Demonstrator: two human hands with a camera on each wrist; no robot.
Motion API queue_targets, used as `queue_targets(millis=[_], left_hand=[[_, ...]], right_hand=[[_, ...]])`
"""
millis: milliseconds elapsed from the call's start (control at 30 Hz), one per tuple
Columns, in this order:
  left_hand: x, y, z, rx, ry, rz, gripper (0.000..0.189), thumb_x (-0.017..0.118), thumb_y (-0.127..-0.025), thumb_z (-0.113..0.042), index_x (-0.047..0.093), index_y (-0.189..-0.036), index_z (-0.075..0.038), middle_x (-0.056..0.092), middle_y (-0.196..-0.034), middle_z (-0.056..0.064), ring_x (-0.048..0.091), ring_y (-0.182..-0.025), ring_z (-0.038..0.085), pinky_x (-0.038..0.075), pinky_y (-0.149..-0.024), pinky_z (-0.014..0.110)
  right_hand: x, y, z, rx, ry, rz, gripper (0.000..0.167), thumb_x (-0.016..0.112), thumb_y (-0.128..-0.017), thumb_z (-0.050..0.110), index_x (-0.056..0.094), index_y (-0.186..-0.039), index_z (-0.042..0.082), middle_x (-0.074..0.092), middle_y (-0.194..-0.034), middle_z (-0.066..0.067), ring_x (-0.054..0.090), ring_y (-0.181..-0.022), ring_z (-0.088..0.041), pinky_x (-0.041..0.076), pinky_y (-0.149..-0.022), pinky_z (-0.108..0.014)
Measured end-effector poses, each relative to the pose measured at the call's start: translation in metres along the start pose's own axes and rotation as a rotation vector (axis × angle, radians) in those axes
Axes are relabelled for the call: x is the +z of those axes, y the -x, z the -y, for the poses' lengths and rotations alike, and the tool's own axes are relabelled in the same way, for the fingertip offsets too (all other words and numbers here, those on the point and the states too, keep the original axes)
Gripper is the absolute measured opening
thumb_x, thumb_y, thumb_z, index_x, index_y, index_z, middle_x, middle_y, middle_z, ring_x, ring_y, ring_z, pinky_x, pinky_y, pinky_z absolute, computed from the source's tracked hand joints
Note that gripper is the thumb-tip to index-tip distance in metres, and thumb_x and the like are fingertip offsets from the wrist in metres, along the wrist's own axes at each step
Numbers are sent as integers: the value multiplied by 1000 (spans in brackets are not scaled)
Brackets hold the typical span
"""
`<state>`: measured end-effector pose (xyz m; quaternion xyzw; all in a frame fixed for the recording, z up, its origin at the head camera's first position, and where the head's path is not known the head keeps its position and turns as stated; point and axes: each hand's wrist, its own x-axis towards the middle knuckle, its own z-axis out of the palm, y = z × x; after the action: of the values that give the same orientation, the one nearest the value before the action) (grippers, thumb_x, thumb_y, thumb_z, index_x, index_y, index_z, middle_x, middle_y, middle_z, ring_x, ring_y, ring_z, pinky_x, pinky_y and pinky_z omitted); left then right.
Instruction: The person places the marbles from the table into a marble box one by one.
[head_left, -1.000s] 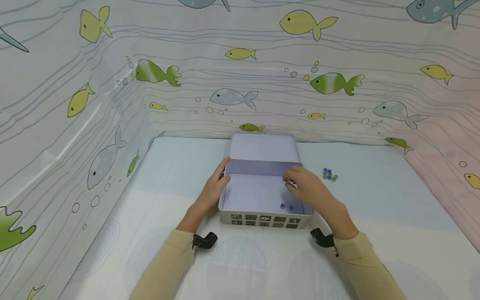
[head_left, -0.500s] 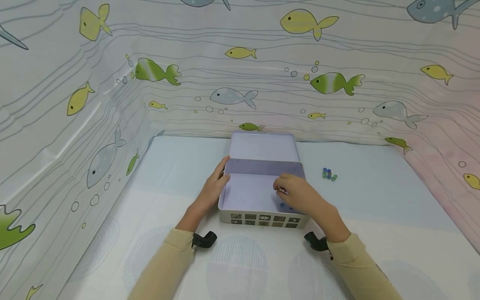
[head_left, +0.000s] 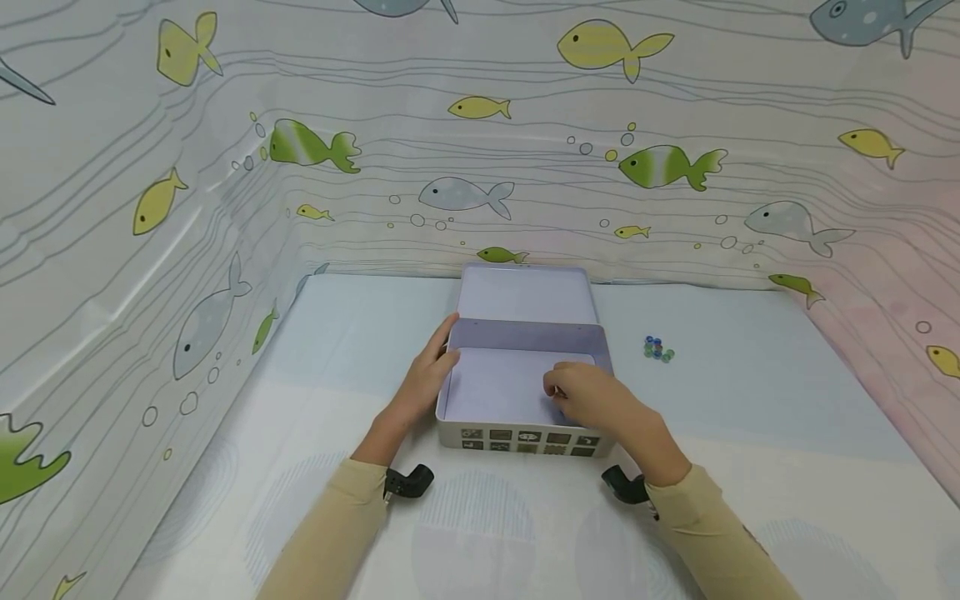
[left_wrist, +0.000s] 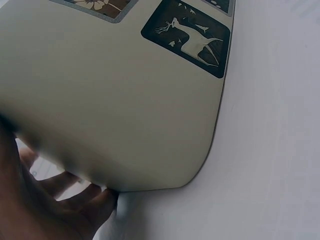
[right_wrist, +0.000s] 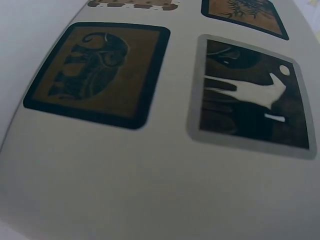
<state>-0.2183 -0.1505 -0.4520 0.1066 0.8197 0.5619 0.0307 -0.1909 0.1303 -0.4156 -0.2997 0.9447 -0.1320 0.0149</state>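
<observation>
A lidded tin box (head_left: 480,433), white with small pictures outside and lilac inside, stands with its lid (head_left: 527,293) raised at the back. My left hand (head_left: 423,379) grips the box's left wall, thumb over the rim and fingers outside; in the left wrist view its fingers (left_wrist: 75,200) curl along the tin's edge. Low inside the box, at the right, my right hand (head_left: 596,393) has its fingers curled and pinched together around something tiny, apparently a marble. The right hand covers that corner of the floor. The right wrist view shows only the pictured front wall (right_wrist: 165,170).
A small cluster of blue and green glass marbles (head_left: 658,350) lies on the table (head_left: 750,375) to the right of the box. A fish-patterned sheet (head_left: 390,200) rises behind the table and along both sides.
My right hand has moved left, then down into the box. Two blue marbles seen on the box floor are now hidden behind it. My left hand stays put.
</observation>
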Motion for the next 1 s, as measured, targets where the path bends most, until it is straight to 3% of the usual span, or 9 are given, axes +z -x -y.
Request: queue_targets(millis=[200, 433, 800, 1000], left_hand=[[0, 0, 1, 0, -8, -4, 60, 37, -104, -25, 15, -159, -36, 17, -167, -9, 24, -153, 28, 22, -123, 53], [1, 0, 2, 12, 1, -1, 61, 36, -104, -25, 15, -160, -32, 17, -167, -5, 25, -153, 31, 23, -122, 56], [1, 2, 1, -2, -8, -8, 60, 37, -105, -24, 15, -160, -34, 17, -167, -8, 25, -153, 30, 24, -122, 55], [1, 1, 1, 0, -6, -6, 61, 37, -104, -24, 15, -160, -36, 17, -167, -9, 26, -152, 30, 24, -122, 56]], right_hand=[[1, 0, 1, 18, 32, -5, 7, 70, -89, 8, 74, -94, 10, 70, -91, 1, 58, -76, -9, 52, -70, -29], [1, -1, 1, 29, 45, 3, 5, 72, -89, 10, 73, -94, 10, 70, -89, 1, 58, -75, -9, 52, -69, -29], [-4, 1, -2, 38, -46, 16, 12, 68, -91, 10, 73, -102, 9, 70, -93, 1, 61, -81, -10, 54, -74, -30], [-14, 3, -7, 24, -93, -17, 13, 68, -91, 10, 73, -103, 8, 71, -94, 0, 62, -82, -11, 55, -74, -32]])
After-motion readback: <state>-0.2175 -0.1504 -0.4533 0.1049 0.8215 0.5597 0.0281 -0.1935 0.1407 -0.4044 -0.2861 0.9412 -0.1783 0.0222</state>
